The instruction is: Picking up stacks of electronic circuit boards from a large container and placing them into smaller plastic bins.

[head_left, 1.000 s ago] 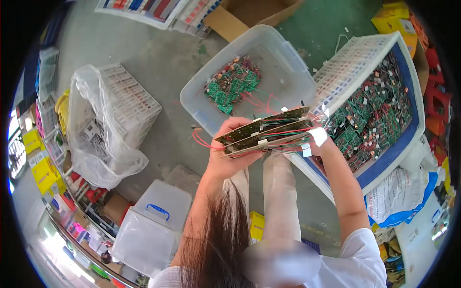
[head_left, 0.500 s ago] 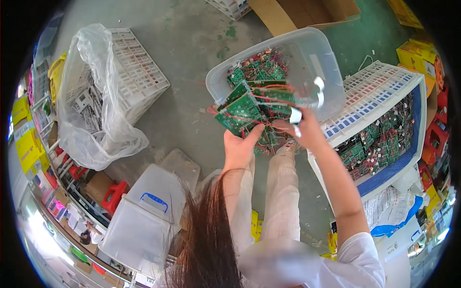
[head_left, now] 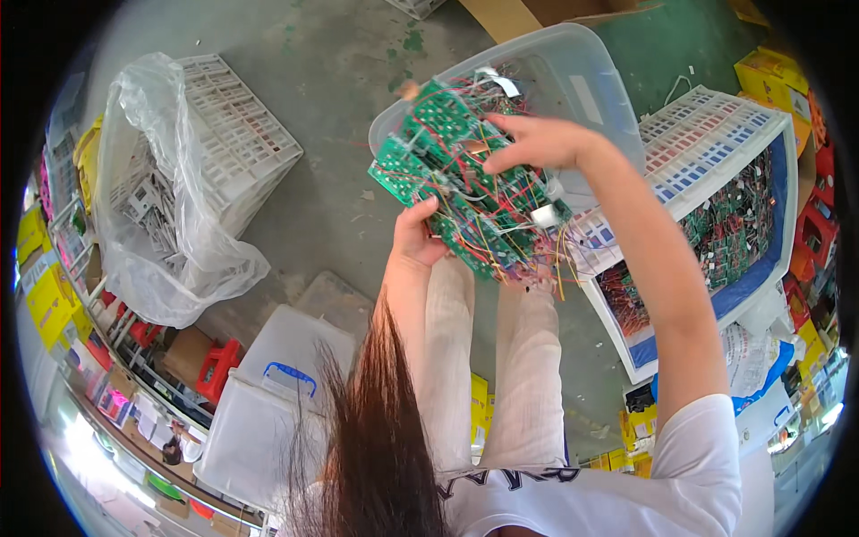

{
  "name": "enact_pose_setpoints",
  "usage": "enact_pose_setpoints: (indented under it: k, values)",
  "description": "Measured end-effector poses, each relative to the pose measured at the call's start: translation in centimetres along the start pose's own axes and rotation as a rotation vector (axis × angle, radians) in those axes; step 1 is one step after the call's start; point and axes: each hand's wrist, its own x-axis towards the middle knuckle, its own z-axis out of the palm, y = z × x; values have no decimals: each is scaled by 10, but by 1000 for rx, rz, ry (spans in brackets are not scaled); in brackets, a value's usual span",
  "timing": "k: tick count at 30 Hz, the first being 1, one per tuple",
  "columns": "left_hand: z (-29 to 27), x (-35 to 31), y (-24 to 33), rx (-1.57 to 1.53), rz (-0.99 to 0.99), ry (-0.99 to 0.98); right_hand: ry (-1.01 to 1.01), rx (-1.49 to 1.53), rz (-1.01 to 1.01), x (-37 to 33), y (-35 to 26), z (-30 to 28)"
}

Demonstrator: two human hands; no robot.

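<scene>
Head view: the green boards point(head_left: 470, 183) are gripped by the left hand point(head_left: 416, 234) above the knees point(head_left: 450, 282), near the clear tub point(head_left: 550, 67), while the right hand point(head_left: 541, 145) has just been moved over them, fingers spread, so their weight seems carried by the left.

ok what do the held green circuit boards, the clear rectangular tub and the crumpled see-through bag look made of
Green rectangular circuit boards: probably rigid, coated laminate, slightly glossy, with pale solder-like dots.
Clear rectangular tub: likely moulded plastic, smooth and cloudy, judging by its translucent walls.
Crumpled see-through bag: seemingly thin plastic film, shiny along its folds.
</scene>
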Motion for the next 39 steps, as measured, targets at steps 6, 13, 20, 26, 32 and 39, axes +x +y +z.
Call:
enact_pose_setpoints:
  k: [6, 13, 20, 26, 32, 39]
  values:
    - [4, 48, -20, -69, 159, -119, 335, -906, -96, -22, -47, -8]
    - [29, 67, 0, -130, 408, -220, 1232, -375, -861, -144, -11, 28]
    - [69, 69, -9, 27, 445, -161, 927, 855, -693, -54, 94, 56]
    - [94, 53, -24, 192, 620, -81, 925, 790, -677, -20, 52, 39]
    - [91, 10, -13, 386, 445, -213, 822, 871, -650, -37, 60, 29]
    - [78, -33, 46, 201, 294, -206, 699, 831, -597, -53, 90, 9]
